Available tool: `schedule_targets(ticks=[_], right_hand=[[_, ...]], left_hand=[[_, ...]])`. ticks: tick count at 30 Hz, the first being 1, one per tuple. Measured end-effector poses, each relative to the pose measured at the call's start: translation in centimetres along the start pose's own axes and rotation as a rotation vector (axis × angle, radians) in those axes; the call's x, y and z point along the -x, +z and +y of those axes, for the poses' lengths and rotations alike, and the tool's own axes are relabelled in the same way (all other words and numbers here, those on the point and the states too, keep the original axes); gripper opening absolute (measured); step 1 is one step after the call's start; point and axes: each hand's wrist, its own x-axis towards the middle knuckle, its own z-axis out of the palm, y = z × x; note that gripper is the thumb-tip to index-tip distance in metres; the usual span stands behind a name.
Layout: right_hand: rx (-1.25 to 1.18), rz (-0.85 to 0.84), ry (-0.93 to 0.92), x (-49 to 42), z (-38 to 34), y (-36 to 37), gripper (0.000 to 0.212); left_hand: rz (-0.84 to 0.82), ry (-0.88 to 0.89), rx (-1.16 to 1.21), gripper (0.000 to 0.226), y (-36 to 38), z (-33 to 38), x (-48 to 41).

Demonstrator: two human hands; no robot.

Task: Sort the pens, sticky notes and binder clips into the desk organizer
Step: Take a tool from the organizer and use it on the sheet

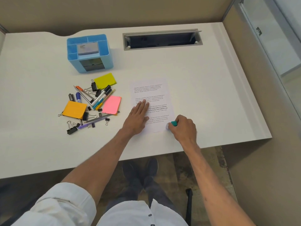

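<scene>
The pens, sticky notes and binder clips are being left heaped at seven o'clock from the blue organizer. The printed sheet is being pressed by the flattened left hand. At its four o'clock corner, a teal-capped object is being gripped by the closed right hand.

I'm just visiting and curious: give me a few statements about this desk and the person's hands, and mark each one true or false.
1. The left hand lies flat on the printed sheet. True.
2. The right hand is empty. False: it is closed around a small teal-capped object, at the sheet's near right corner.
3. The blue desk organizer already holds the pens. False: the pens lie in a pile on the desk, in front of it.
4. The pink sticky notes lie nearer the sheet than the orange sticky notes. True.
5. The binder clips are white. False: they are black.
</scene>
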Motion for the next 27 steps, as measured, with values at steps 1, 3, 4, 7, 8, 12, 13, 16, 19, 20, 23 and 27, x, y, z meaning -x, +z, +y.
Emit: schedule_targets(ticks=[1,3,4,7,8,12,13,16,19,20,23,27], right_hand=[[0.005,-0.001,-0.007,0.0,-0.1,0.1,0.032],[0.01,-0.006,-0.01,-0.1,-0.4,0.4,0.031],[0.013,-0.01,-0.006,-0.1,-0.4,0.5,0.031],[0.013,-0.008,0.01,0.0,-0.6,0.7,0.031],[0.009,-0.003,0.013,0.1,-0.6,0.7,0.031],[0.0,0.002,0.02,-0.1,-1.0,0.6,0.032],[0.001,-0.001,0.025,-0.2,-1.2,0.5,0.033],[0.009,-0.021,0.042,-0.8,-1.6,0.1,0.033],[-0.005,-0.03,0.041,-0.9,-1.9,0.0,0.035],[-0.009,-0.029,0.041,-0.9,-1.9,0.0,0.036],[-0.011,-0.029,0.045,-0.8,-1.8,0.0,0.037],[-0.013,-0.033,0.033,-0.6,-1.8,-0.1,0.036]], left_hand=[[0.002,0.0,-0.001,0.067,0.0,0.0,0.0],[0.001,-0.003,-0.003,0.068,0.1,-0.1,0.0],[0.001,-0.006,-0.003,0.068,0.2,0.0,0.0],[0.003,-0.012,-0.003,0.068,0.2,0.1,-0.1],[0.004,-0.012,-0.002,0.068,0.2,0.1,-0.1],[0.005,-0.012,-0.006,0.068,0.2,0.1,0.0],[0.005,-0.011,-0.008,0.068,0.2,0.1,0.0],[0.002,-0.011,-0.006,0.068,0.1,0.2,0.0],[-0.006,-0.01,-0.004,0.068,-0.1,0.1,0.0],[-0.008,-0.007,-0.001,0.068,-0.2,0.1,-0.1],[-0.009,-0.002,0.008,0.068,-0.2,0.1,0.0],[-0.008,-0.002,0.007,0.069,-0.3,-0.1,0.0]])
